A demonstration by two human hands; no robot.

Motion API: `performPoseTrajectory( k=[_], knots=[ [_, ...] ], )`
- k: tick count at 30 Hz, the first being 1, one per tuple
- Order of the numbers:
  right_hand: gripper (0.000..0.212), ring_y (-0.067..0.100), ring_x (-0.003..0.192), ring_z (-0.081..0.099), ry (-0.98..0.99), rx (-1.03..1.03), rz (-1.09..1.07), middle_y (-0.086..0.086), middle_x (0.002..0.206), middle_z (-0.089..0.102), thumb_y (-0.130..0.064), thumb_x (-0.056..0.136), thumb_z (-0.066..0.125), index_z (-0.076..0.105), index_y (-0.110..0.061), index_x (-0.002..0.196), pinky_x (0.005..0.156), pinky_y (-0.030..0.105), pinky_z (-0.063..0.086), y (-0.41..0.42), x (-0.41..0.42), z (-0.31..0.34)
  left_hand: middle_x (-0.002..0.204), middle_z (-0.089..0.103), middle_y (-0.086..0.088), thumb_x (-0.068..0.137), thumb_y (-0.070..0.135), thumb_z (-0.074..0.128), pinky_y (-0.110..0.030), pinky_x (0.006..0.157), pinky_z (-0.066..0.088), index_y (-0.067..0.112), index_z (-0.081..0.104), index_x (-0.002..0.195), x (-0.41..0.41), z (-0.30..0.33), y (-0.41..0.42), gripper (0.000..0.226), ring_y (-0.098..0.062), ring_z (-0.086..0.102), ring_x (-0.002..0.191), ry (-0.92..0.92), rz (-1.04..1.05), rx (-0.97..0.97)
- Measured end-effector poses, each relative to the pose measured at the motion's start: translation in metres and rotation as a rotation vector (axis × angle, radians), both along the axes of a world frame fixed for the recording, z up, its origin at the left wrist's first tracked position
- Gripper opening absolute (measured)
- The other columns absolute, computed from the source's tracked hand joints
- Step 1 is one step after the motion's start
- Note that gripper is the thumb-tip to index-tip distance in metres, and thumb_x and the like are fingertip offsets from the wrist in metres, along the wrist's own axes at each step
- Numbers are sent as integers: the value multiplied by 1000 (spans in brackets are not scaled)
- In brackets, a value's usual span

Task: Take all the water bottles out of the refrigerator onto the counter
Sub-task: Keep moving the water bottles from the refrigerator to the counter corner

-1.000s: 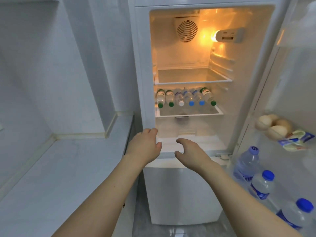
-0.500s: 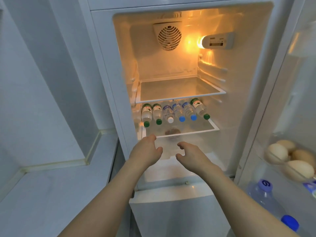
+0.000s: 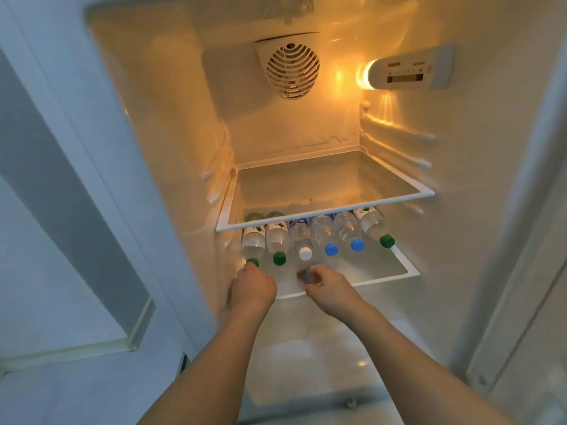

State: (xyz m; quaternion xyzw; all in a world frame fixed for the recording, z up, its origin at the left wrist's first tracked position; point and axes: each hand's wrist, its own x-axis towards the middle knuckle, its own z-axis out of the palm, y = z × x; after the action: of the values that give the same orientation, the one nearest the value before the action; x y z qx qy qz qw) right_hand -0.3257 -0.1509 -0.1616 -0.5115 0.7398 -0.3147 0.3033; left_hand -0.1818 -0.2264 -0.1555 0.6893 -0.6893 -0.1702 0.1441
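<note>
warm yellow light fills the open white refrigerator (image 3: pixel 306 133); six clear plastic water bottles (image 3: pixel 313 237) lie side by side on its lower glass shelf (image 3: pixel 383 271). left hand (image 3: pixel 253 289) reaches the leftmost green cap, right hand (image 3: pixel 329 289) hovers loosely curled, both holding nothing.

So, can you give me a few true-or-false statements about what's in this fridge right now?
1. Six bottles lie on their sides on the lower shelf. True.
2. All the caps are blue. False: three are green, one white, two blue.
3. The upper shelf holds eggs. False: nothing shows on it.
4. The left hand reaches toward the leftmost green-capped bottle. True.
5. The right hand already holds a bottle. False: it holds none yet.
</note>
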Motion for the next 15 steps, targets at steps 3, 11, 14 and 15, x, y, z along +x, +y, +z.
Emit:
performPoseTrajectory(
  k=[3, 11, 14, 15],
  knots=[
    [26, 21, 94, 55, 6, 14, 0, 5, 111, 60, -19, 90, 52, 59, -16, 115, 83, 29, 44, -19, -4, -9, 118, 60, -12, 92, 27, 51, -36, 80, 47, 7, 52, 117, -11, -10, -23, 32, -32, 59, 107, 20, 65, -24],
    [21, 20, 95, 57, 48, -7, -1, 3, 107, 62, -20, 93, 50, 59, -17, 112, 82, 30, 46, -50, -17, -21, 111, 67, -13, 94, 22, 49, -35, 76, 50, 7, 62, 110, -24, -21, -64, 25, -31, 64, 101, 6, 150, 4],
    [22, 18, 91, 55, 44, -27, 15, 0, 103, 60, -20, 94, 49, 59, -18, 114, 77, 27, 42, -52, -21, -25, 114, 65, -17, 98, 25, 44, -40, 82, 51, 5, 57, 115, -23, -25, -69, 30, -34, 63, 102, 40, 167, -15],
    [22, 17, 89, 55, 40, -34, 15, -1, 101, 59, -20, 95, 49, 59, -19, 114, 76, 26, 41, -53, -22, -26, 115, 64, -17, 99, 25, 42, -41, 84, 51, 5, 55, 117, -23, -25, -68, 31, -35, 62, 103, 48, 168, -20]
  ],
)
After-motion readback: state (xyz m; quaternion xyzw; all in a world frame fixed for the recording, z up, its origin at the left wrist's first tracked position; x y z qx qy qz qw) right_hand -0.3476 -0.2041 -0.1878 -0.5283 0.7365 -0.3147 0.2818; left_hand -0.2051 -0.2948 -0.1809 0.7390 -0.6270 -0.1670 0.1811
